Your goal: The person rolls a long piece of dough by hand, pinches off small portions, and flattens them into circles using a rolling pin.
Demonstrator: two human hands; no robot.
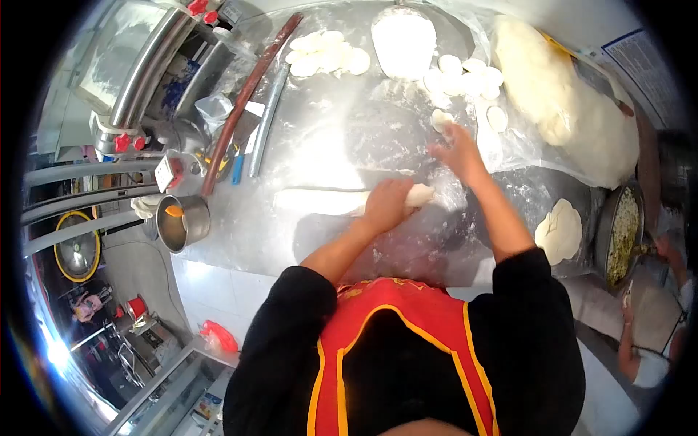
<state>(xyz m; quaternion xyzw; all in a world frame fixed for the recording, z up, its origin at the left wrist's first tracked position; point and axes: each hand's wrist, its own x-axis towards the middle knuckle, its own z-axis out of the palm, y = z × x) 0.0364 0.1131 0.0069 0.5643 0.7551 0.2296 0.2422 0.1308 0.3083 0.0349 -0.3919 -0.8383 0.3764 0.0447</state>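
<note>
A long roll of dough (313, 201) lies across the floured metal table (342, 138) in front of me. My left hand (389, 203) is wrapped over the roll near its right end, and a short stub of dough pokes out past the fingers. Up and to the right, my right hand (458, 152) is held over the table with its fingers spread. Just beyond its fingertips sits a small dough piece (440, 120). Behind that, small dough rounds (462, 78) are clustered beside a white floury mound (403, 43).
More dough rounds (327, 54) lie at the back left, near a dark red rod (251, 102) and a grey rod (269, 120). A metal pot (182, 224) stands left. Rightward are a large dough mass (538, 80), flat dough (560, 232), a pan of filling (623, 225) and another person (654, 312).
</note>
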